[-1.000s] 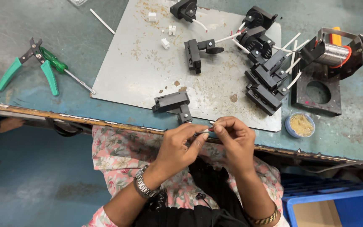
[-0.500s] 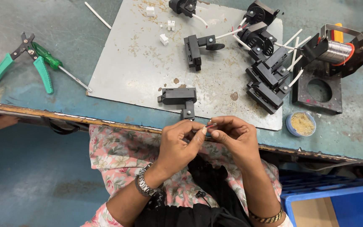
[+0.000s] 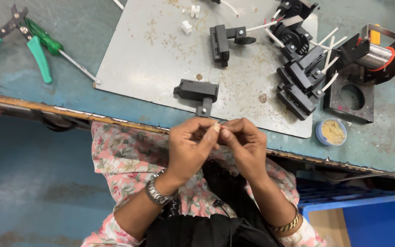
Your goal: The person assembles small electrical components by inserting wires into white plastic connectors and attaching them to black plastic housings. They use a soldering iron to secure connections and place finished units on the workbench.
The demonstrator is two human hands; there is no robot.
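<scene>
My left hand (image 3: 191, 144) and my right hand (image 3: 244, 144) meet fingertip to fingertip just below the bench's front edge, over my lap. Between them they pinch a small thin part (image 3: 219, 125), mostly hidden by the fingers. A metal watch sits on my left wrist, a bangle on my right. The nearest thing on the bench is a black plastic block (image 3: 196, 93) lying on the grey metal plate (image 3: 152, 59).
Green-handled pliers (image 3: 28, 39) and a green screwdriver (image 3: 58, 52) lie at the left. Several black parts with white wires (image 3: 302, 77) are piled at the plate's right. A black square fixture (image 3: 349, 96), a small blue cup (image 3: 331, 132) and a blue bin (image 3: 371, 222) sit right.
Both hands stayed together and drew slightly closer at the fingertips; the view shifted so the bench now sits lower and more to the right in the picture. Nothing on the bench moved.
</scene>
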